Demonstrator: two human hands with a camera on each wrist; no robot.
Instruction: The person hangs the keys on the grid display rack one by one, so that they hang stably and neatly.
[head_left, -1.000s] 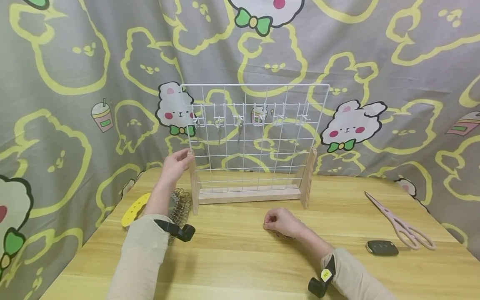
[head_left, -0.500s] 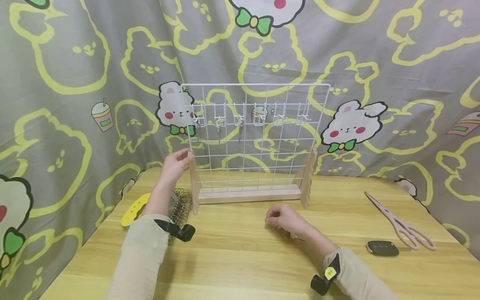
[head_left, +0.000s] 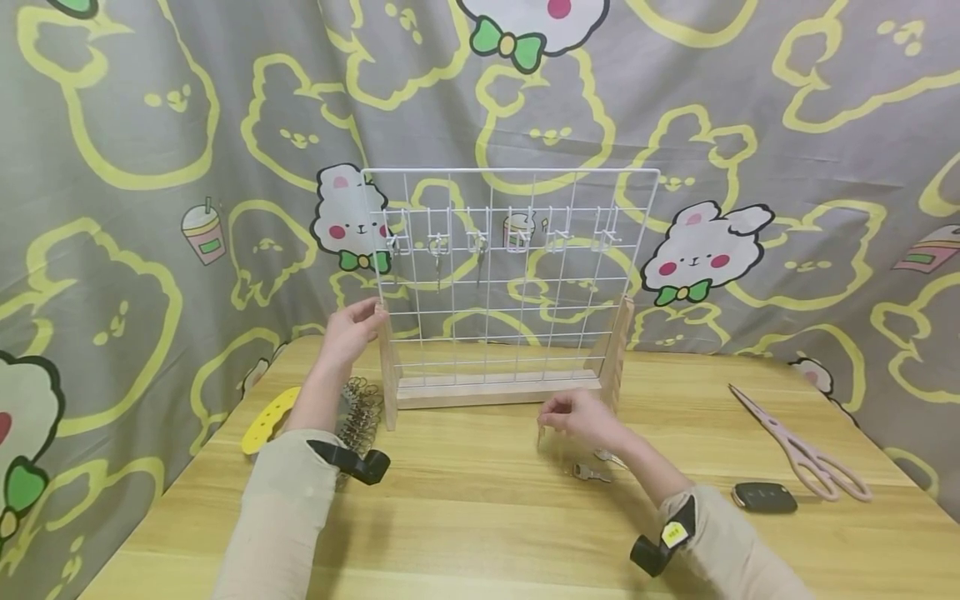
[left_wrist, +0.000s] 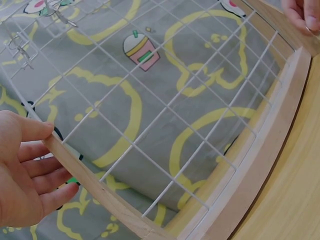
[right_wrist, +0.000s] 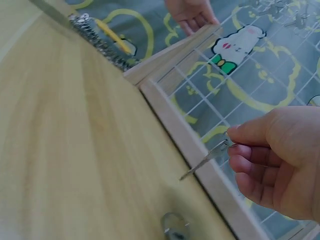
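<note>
Key (right_wrist: pixel 204 160) hangs pinched in right fingers (right_wrist: pixel 250 132); left fingers (left_wrist: pixel 35 150) pinch rack (head_left: pixel 495 389) bearing hung keys (head_left: pixel 438 268).

There is room to pass over the yellow wood-grain worktop (head_left: pixel 457 525) between beige sleeves (head_left: pixel 288 508). Beyond, an upright white wire grid (head_left: pixel 488 281) on a pale wooden stand (head_left: pixel 498 390) bars passage; small silver keys (head_left: pixel 592 473), a black rounded fob (head_left: pixel 765 497) and pink scissors (head_left: pixel 797 447) obstruct the right.

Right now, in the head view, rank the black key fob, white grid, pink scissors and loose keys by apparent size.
White grid
Pink scissors
Black key fob
Loose keys: look alike, unranked between them
</note>
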